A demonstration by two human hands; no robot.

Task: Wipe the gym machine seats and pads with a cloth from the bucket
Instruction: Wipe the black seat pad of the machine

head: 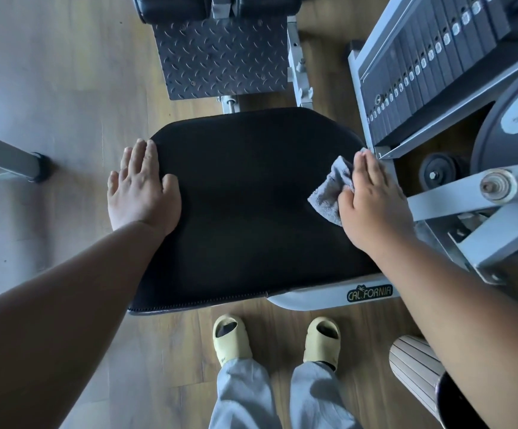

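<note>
Seen from above: black seat pad filling the centre of the frame, long axis running left to right, stitched near edge toward the bottom. Right hand at the pad's right edge, centre right of the frame, fingers straight and together, palm pressing a grey cloth flat against the vinyl; cloth bunched and protruding to the left of the fingers, toward the pad's middle. Left hand at the opposite, left edge, fingers straight and slightly spread, thumb lying on the pad surface, holding nothing, apparently bracing. Unwiped expanse, by judgement, lying wholly to the left of the cloth, between the two hands; next stroke therefore likely a sweep leftward along the long axis, toward the bracing hand. Right hand nearer the cloth and plainly the working one; left hand well apart across the full width of the pad. Whether the surface is already damp: cannot tell from the dark vinyl. Chequer-plate footrest in the upper centre, two roller pads at the very top edge, weight stack in the upper right, grey frame arm just beside the right hand. Risk, as a judgement: knuckles catching that frame arm on the return stroke. Bucket not in view.
</note>
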